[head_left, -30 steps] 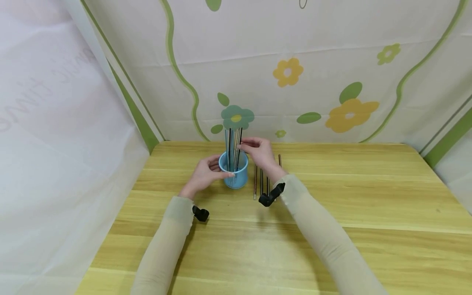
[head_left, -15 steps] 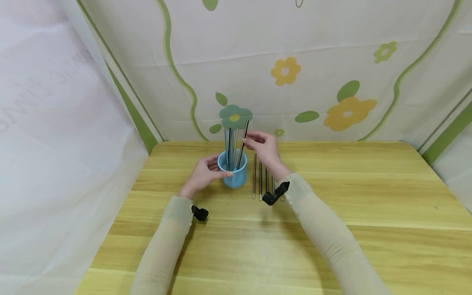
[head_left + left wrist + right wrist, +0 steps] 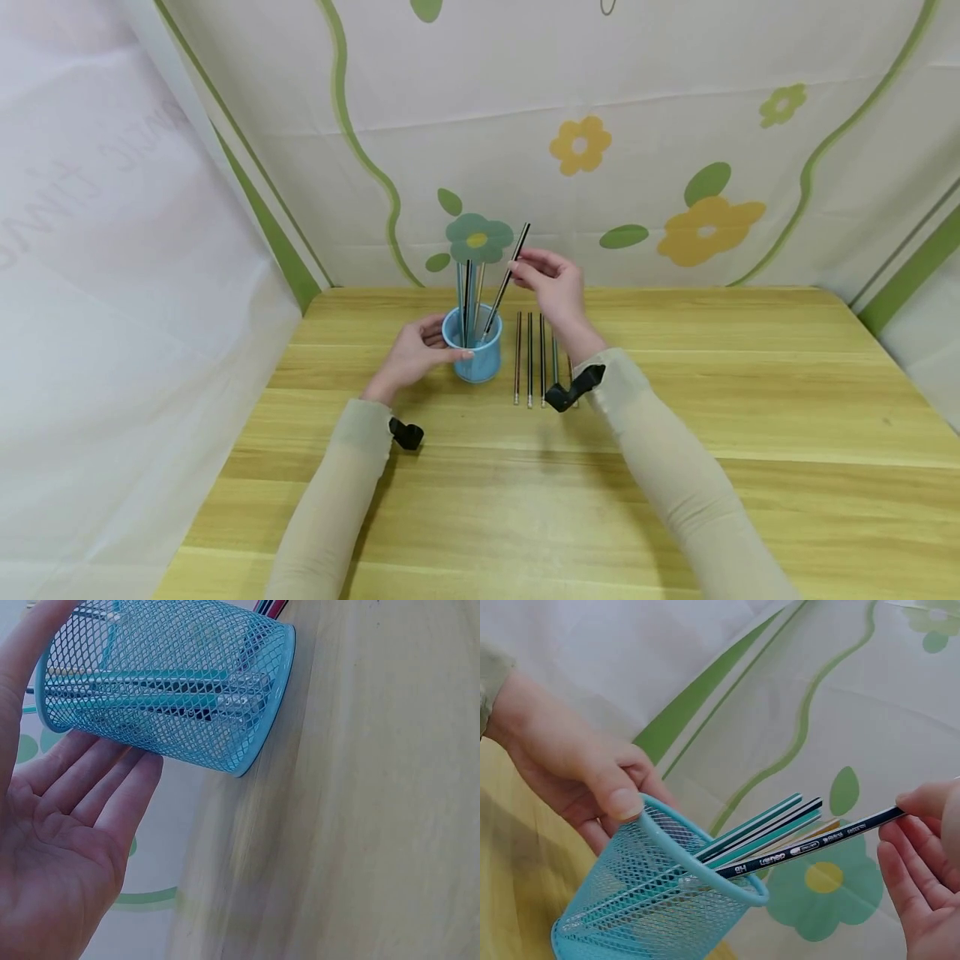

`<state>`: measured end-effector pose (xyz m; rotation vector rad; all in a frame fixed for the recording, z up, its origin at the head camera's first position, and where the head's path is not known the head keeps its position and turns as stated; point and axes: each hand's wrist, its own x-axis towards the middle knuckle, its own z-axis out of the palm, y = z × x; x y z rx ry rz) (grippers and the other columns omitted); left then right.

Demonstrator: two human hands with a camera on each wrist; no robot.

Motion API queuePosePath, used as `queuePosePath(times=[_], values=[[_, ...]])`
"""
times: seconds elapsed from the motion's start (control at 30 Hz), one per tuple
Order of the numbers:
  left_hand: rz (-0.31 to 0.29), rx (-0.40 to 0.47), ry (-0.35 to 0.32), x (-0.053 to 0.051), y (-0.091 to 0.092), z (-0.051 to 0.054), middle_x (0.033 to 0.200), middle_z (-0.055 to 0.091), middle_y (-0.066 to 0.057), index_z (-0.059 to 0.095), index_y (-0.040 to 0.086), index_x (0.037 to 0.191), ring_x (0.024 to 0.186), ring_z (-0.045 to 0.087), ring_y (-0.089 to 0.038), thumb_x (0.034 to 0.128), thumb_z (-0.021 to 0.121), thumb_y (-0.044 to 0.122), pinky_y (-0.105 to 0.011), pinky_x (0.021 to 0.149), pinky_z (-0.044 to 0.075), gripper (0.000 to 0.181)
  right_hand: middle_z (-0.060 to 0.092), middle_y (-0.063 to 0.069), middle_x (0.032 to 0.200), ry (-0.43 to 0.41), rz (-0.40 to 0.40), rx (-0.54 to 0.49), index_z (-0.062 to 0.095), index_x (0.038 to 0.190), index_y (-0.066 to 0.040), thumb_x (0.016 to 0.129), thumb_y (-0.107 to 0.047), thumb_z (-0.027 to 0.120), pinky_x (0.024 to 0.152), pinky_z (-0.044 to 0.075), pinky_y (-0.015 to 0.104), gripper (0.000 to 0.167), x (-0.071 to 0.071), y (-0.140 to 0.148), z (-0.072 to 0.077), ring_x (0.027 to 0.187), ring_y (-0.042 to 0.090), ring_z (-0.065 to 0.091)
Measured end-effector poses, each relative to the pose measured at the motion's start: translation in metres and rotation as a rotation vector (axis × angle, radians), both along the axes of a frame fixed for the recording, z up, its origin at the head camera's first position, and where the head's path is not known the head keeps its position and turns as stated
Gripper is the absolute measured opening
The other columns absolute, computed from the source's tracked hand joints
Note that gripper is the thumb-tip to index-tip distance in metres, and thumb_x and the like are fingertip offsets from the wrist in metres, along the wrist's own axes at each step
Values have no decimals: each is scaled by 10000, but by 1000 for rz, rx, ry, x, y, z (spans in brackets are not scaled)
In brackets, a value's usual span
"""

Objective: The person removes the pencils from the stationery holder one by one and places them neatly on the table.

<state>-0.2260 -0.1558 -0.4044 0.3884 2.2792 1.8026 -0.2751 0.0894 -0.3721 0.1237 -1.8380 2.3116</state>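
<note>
A light-blue mesh pencil cup point(image 3: 477, 367) stands upright on the table. My left hand point(image 3: 412, 357) holds it from the left, thumb at the front of the rim and fingers behind; the left wrist view shows the fingers against the mesh point(image 3: 172, 682). Several pencils point(image 3: 761, 829), teal, black-striped and yellowish, lean inside it. My right hand point(image 3: 553, 287) pinches a black-striped pencil point(image 3: 516, 250) between thumb and fingers near its upper part. That pencil slants right, its lower end still inside the cup's rim. In the right wrist view white lettering shows on the pencil point(image 3: 817, 844).
Right of the cup, several pencils point(image 3: 530, 358) lie side by side on the wooden table point(image 3: 675, 500), eraser ends toward the near edge; the right wrist partly covers some. A white cloth backdrop point(image 3: 480, 67) with printed flowers rises behind the table.
My right hand has moved up and to the right, drawing the black-striped pencil partly out of the cup and tilting it rightward. The left hand stays at the cup.
</note>
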Motion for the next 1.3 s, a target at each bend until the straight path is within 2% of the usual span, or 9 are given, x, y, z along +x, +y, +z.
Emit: queuePosePath(times=[0.27, 0.43, 0.83, 0.97, 1.07, 1.17, 1.3], values=[[2, -8, -9, 0, -1, 0, 1352, 599, -199, 516, -42, 1426, 1254, 574, -334, 834, 857, 88, -357, 1051, 484, 696, 729, 101, 981, 14, -50, -147, 710, 1157, 46, 887, -47, 804, 847, 604, 365, 300, 1, 13, 11, 824, 195, 713], [1, -1, -8, -1, -1, 1, 1349, 598, -209, 519, -49, 1420, 1249, 577, -338, 835, 854, 79, -358, 1047, 488, 686, 725, 114, 985, 35, -81, -180, 724, 1126, 28, 882, -33, 804, 831, 608, 358, 264, 3, 24, 14, 815, 205, 709], [-4, 4, -2, 0, -1, 1, 1345, 600, -220, 514, -62, 1420, 1247, 578, -353, 832, 854, 74, -352, 1038, 496, 692, 727, 114, 992, 27, -108, -164, 659, 1227, 97, 883, -60, 811, 848, 603, 372, 408, 3, 56, 5, 813, 199, 708], [-5, 9, -7, 0, -1, 2, 1346, 597, -227, 510, -68, 1420, 1254, 566, -373, 832, 854, 69, -357, 1041, 494, 695, 732, 119, 993, 29, -115, -155, 671, 1219, 83, 879, -61, 815, 857, 600, 376, 396, 4, 67, 1, 823, 207, 711], [-4, 10, -12, 1, -1, 2, 1348, 596, -226, 509, -67, 1423, 1256, 562, -378, 832, 855, 72, -358, 1041, 494, 699, 731, 118, 1003, 25, -117, -139, 685, 1212, 63, 883, -62, 810, 832, 606, 337, 373, 5, 73, -2, 831, 206, 709], [-3, 7, -16, 1, -1, 2, 1350, 596, -222, 509, -61, 1426, 1255, 565, -370, 831, 858, 79, -358, 1042, 493, 703, 729, 107, 998, 20, -118, -121, 670, 1217, 82, 886, -61, 807, 809, 609, 315, 386, 6, 78, -7, 823, 191, 710], [-4, 7, -16, 1, -1, 2, 1353, 594, -221, 508, -59, 1428, 1258, 562, -371, 832, 858, 83, -360, 1044, 491, 705, 732, 89, 973, 8, -113, -91, 676, 1192, 86, 887, -58, 806, 817, 610, 343, 362, 8, 84, -13, 812, 177, 716]])
